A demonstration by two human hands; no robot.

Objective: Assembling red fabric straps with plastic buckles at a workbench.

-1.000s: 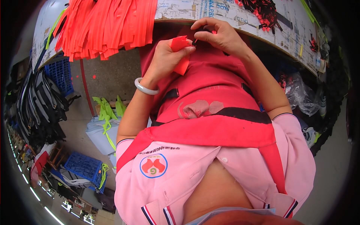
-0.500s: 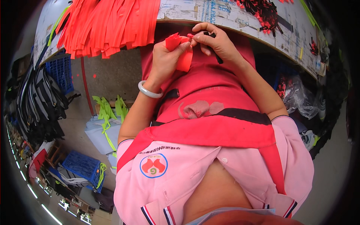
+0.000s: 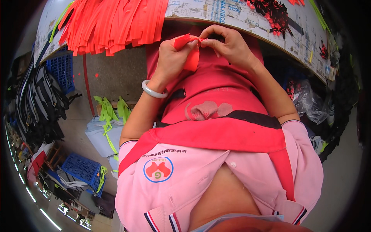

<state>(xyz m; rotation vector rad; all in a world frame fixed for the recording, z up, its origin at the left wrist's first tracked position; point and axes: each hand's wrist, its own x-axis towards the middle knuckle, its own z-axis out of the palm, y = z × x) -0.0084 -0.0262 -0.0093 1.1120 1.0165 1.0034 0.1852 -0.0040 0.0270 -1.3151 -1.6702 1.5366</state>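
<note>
My left hand (image 3: 172, 58) is closed around a bunched bright red fabric strip (image 3: 192, 62), whose flat end hangs below the fingers. Against it, my right hand (image 3: 235, 47) pinches a small twisted red end between thumb and forefinger. The two sets of fingertips nearly meet above my red apron (image 3: 216, 89). Something dark shows inside the curl of the right fingers, mostly hidden. Beyond the left hand, a thick row of red fabric strips (image 3: 116, 25) drapes over the edge of the worktable (image 3: 193, 11).
Small black and red pieces (image 3: 276, 19) are heaped on the table's right part. Blue crates (image 3: 83, 169) and dark straps (image 3: 38, 104) stand at the left. A clear plastic bag (image 3: 307, 101) lies under the table at right; yellow-green strips (image 3: 108, 112) rest on pale sheets.
My right fingers have closed in on the red end beside the left hand. The black strip that stuck out of the right hand is now mostly hidden.
</note>
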